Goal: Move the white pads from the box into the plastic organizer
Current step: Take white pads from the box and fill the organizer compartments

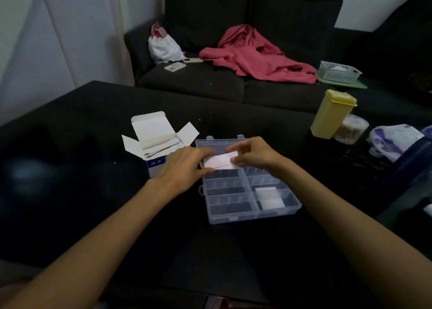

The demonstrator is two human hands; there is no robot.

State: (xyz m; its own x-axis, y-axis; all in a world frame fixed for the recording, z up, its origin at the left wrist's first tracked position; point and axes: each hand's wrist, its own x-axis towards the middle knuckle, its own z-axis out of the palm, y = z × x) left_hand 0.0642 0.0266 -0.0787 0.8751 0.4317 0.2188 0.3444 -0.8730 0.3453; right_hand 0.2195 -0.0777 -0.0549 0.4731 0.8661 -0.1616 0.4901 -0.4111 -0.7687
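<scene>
Above the plastic organizer (247, 187), both the left hand (187, 166) and right hand (251, 154) pinch a white pad (221, 161) by its ends; it looks light, thin and floppy, best held at the edges.

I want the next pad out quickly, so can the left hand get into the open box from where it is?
Probably yes. The box stands open right beside the left hand with nothing between them, but both hands hold a white pad over the organizer, so the fingers must let go first.
</scene>
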